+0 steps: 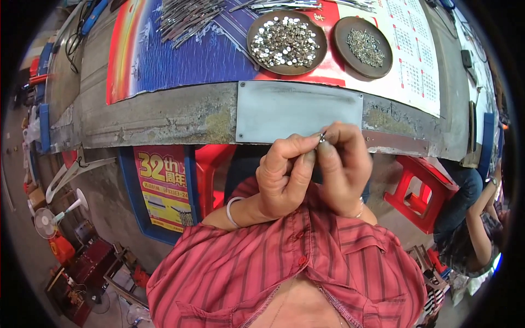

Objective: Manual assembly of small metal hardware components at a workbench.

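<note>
Below the bench's grey metal plate (pixel 299 109), the left hand (pixel 284 177) and right hand (pixel 345 164) meet, fingertips pinched together on a tiny metal piece (pixel 322 136). It is too small to tell its long axis or which way it points. Two round dishes (pixel 255 30) of small metal parts sit beyond.

Single view only: a head-worn fisheye camera, looking steeply down along the wearer's chest. The red striped shirt (pixel 284 273) fills the lower edge, very near the lens. Both hands (pixel 311 169) sit mid-frame, close. The workbench (pixel 164 117) runs across the upper half, its near edge bending with the lens; the far edge is cut off at the top. Floor and a red stool (pixel 424 191) show beyond, right. No second view to compare.
</note>
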